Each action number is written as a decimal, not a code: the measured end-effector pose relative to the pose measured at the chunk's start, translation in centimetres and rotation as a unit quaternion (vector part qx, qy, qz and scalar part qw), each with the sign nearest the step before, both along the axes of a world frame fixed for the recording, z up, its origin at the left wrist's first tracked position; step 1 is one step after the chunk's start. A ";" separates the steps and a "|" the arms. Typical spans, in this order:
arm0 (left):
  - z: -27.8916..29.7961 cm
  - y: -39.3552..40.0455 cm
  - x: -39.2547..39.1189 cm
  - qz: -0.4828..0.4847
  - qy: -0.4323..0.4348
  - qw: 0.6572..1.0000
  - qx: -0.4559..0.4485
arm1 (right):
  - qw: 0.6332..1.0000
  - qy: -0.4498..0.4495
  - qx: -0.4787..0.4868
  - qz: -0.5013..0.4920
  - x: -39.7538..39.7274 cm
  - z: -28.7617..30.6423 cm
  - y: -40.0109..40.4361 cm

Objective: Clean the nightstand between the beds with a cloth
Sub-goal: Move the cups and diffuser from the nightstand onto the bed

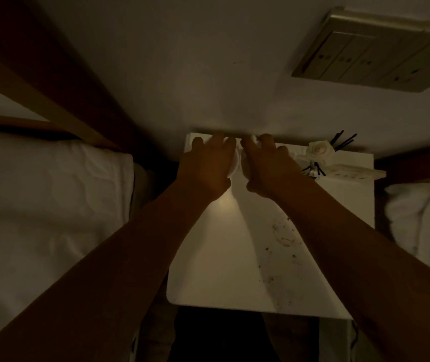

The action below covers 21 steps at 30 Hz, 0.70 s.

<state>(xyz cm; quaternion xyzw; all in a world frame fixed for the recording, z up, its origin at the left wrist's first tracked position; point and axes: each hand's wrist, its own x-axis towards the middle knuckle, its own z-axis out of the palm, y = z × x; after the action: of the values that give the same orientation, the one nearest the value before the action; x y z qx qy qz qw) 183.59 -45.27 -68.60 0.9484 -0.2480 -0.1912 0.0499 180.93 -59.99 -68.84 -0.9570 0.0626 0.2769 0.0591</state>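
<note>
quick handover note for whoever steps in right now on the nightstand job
Left hand and right hand: both at the back edge of the nightstand by the wall, on small white objects; grip unclear in the dim light.
Cloth: not visible.
Reed diffuser with white flower stands at the back right corner.
Done: no wiping evident.
Left: dirt specks and ring stain on the right half need wiping.

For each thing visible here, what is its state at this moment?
nightstand: top dirty, brown crumbs and ring stain on its right part.
left hand: on a white round object at the back edge.
right hand: on a white object beside it.
reed diffuser: upright, back right corner.
cloth: not visible.
</note>
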 end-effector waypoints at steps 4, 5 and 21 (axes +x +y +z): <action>0.2 0.9 -0.8 0.024 0.001 1.000 -0.016 | 1.000 -0.013 0.002 0.005 -0.6 0.4 0.3; 0.4 1.6 -1.1 0.035 0.000 0.999 -0.018 | 1.000 -0.017 0.004 0.014 -0.8 0.6 0.6; 5.7 20.6 -12.5 0.349 -0.029 0.935 -0.051 | 0.956 -0.065 0.116 0.260 -3.6 6.9 18.9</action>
<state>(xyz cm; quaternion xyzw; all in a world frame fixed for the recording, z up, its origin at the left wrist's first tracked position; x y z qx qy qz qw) 171.09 -24.64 -62.90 0.9766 0.0873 -0.1215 0.1547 177.37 -41.08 -61.93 -0.9427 -0.2248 0.2252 0.0999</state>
